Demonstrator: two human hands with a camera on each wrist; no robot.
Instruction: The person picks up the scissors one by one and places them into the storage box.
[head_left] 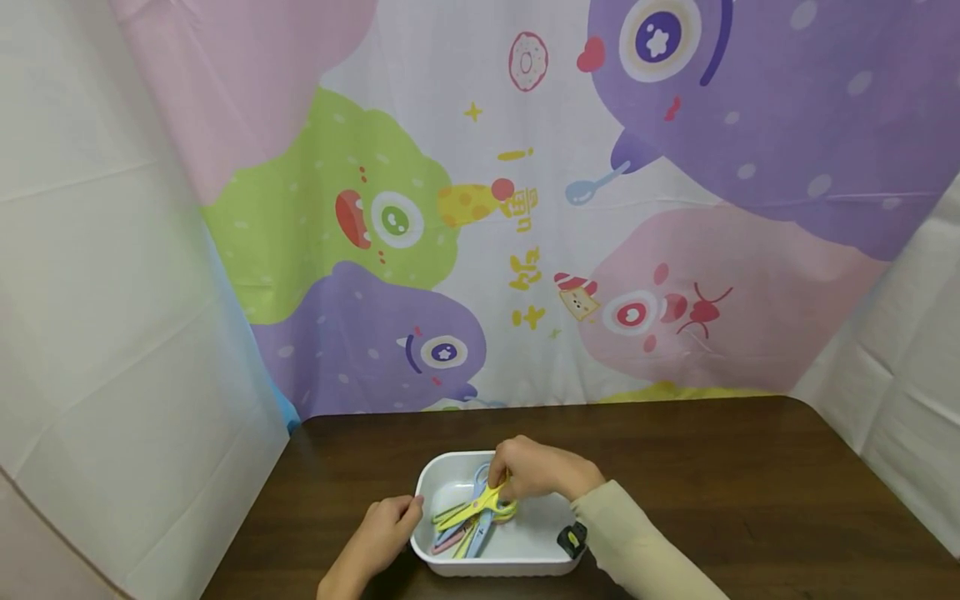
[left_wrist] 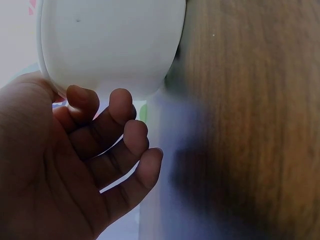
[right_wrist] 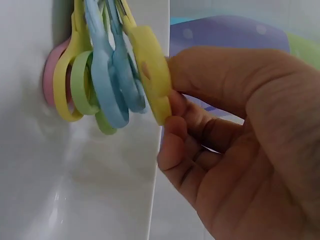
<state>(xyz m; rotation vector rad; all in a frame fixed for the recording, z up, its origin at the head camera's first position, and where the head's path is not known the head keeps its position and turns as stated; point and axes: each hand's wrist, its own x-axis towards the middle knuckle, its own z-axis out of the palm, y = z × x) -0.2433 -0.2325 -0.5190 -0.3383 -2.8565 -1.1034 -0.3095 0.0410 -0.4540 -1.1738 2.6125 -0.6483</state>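
A white plastic tub (head_left: 517, 568) stands on the table with several small scissors piled in its left half. My right hand (head_left: 528, 467) is over the tub, its thumb and fingers pinching the handle of yellow scissors (right_wrist: 151, 70) at the top of the pile. Beneath and beside these lie blue scissors (right_wrist: 104, 80), green scissors (right_wrist: 81, 82), another yellow pair (right_wrist: 62, 85) and a pink handle (right_wrist: 48, 82). At the left end, my left hand (head_left: 382, 529) grips the tub's rim, thumb over the edge and bent fingers outside against the wall (left_wrist: 110, 50).
The dark wooden table (head_left: 712, 475) reaches back to a cartoon-printed curtain (head_left: 540, 350). White cloth (head_left: 135, 333) hangs on the left, and more white cloth (head_left: 900, 350) on the right. A small black device (head_left: 572, 540) sits at the right sleeve cuff, overlapping the tub's front right corner.
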